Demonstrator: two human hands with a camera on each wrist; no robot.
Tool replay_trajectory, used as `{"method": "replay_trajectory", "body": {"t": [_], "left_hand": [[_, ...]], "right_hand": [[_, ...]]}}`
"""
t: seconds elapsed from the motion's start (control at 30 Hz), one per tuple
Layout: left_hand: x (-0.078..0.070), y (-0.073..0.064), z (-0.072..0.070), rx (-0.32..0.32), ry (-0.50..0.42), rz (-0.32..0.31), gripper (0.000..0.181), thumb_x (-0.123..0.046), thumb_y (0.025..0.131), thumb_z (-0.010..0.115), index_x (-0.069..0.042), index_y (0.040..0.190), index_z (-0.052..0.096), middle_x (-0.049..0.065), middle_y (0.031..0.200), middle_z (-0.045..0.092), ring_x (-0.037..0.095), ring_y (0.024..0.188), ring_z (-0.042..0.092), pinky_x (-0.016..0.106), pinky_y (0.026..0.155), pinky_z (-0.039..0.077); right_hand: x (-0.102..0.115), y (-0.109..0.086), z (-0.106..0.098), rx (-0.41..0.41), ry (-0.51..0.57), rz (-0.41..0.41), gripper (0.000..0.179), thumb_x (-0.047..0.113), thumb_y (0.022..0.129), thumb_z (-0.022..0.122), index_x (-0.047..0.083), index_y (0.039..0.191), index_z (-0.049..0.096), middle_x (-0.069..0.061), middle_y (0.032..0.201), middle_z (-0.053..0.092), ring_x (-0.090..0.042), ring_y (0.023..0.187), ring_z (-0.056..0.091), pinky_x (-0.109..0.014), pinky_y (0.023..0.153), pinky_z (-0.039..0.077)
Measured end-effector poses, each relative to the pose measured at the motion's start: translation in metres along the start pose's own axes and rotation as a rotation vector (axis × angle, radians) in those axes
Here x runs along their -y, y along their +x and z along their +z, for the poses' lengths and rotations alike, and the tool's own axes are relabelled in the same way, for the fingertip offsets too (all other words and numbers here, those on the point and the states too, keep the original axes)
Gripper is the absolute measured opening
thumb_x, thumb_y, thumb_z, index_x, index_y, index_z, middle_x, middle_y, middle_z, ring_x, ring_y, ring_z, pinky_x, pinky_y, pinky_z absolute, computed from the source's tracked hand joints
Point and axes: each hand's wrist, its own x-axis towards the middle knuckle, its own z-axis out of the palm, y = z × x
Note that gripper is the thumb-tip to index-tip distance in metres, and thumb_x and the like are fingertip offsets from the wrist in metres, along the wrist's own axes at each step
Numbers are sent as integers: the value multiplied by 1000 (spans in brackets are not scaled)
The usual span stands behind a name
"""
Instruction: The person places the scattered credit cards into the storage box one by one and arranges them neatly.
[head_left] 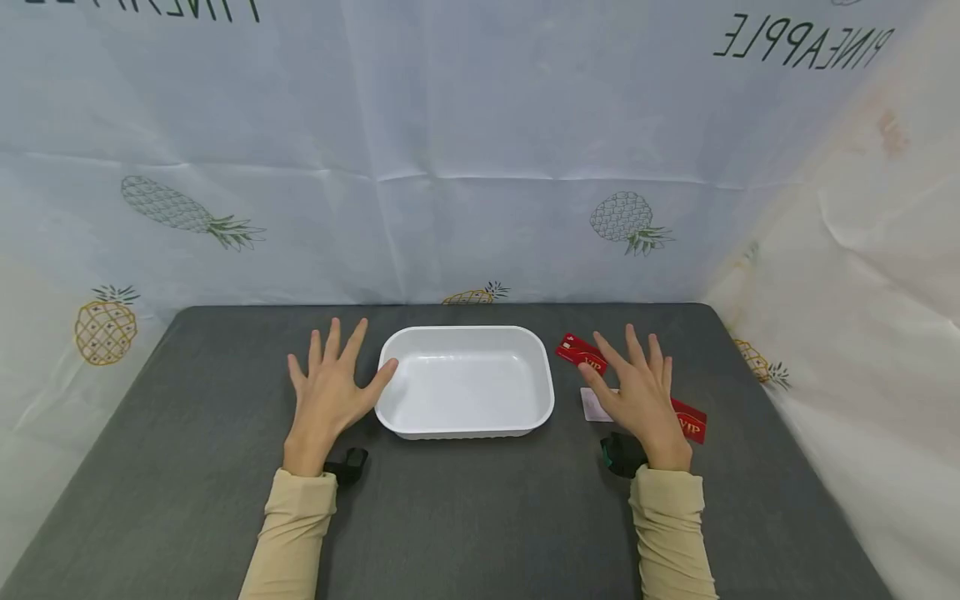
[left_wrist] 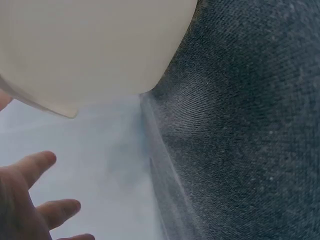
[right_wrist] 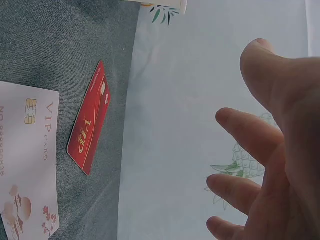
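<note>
A white rectangular tray (head_left: 467,385) lies on the dark grey table, its inside bare. To its left is my left hand (head_left: 328,398), fingers spread, with the thumb overlapping the tray's left rim in the head view; contact cannot be told. The tray's side wall (left_wrist: 95,45) fills the top of the left wrist view. My right hand (head_left: 636,398) is held spread above several cards, gripping nothing. They are a red VIP card (head_left: 576,349) near its fingertips, a pale VIP card (right_wrist: 31,160) partly covered in the head view, and another red VIP card (head_left: 693,422) beside the wrist.
The grey table (head_left: 480,517) ends at a hanging white cloth (head_left: 480,233) printed with pineapples, which also runs along both sides. Dark wrist-worn devices sit on the left wrist (head_left: 348,465) and right wrist (head_left: 622,454).
</note>
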Motion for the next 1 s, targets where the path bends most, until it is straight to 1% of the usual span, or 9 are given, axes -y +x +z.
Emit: {"method": "replay_trajectory", "body": {"t": [0.23, 0.4, 0.53, 0.67, 0.73, 0.9, 1.0], "left_hand": [[2, 2, 4, 25, -10, 9, 91, -71, 93, 51, -23, 165, 23, 26, 169, 17, 57, 153, 13, 83, 112, 5], [3, 2, 7, 58, -56, 23, 92, -70, 93, 54, -23, 165, 20, 26, 169, 18, 56, 153, 17, 80, 114, 9], [4, 3, 11, 108, -126, 36, 93, -65, 94, 56, -21, 166, 16, 24, 170, 17, 53, 154, 18, 77, 117, 14], [5, 3, 16, 170, -217, 50, 93, -62, 95, 57, -24, 166, 11, 20, 172, 13, 49, 156, 18, 78, 114, 20], [6, 3, 19, 193, -275, 64, 93, -60, 95, 59, -26, 166, 9, 16, 173, 12, 46, 157, 16, 77, 115, 22], [10, 4, 27, 213, -396, 129, 92, -52, 95, 64, -23, 166, 13, 10, 173, 16, 39, 159, 18, 67, 121, 22], [12, 4, 30, 220, -446, 152, 89, -48, 95, 65, -25, 166, 15, 9, 172, 19, 39, 158, 21, 66, 121, 23]], "right_hand": [[0, 0, 1, 10, -12, 0, 69, 44, 99, 59, 13, 158, 40, -29, 169, 10, -57, 154, -4, -79, 116, -4], [0, 1, 2, 14, -8, -3, 69, 43, 98, 60, 14, 158, 40, -29, 169, 10, -57, 154, -3, -78, 116, -3], [-1, 1, 2, 19, 5, -8, 70, 44, 98, 61, 13, 157, 40, -29, 169, 10, -56, 155, -2, -78, 116, -3], [-2, 2, 3, 13, 11, -22, 69, 44, 97, 63, 12, 156, 43, -30, 168, 14, -57, 154, 2, -79, 116, 0], [-2, 2, 4, 8, 9, -35, 68, 42, 97, 64, 11, 155, 45, -31, 167, 17, -57, 153, 6, -79, 116, 2], [-4, 2, 5, 5, 6, -59, 66, 40, 98, 65, 10, 153, 47, -33, 165, 22, -58, 152, 10, -80, 115, 6], [-4, 2, 6, 3, 5, -74, 65, 38, 98, 65, 8, 152, 48, -34, 164, 24, -59, 151, 12, -78, 117, 7]]}}
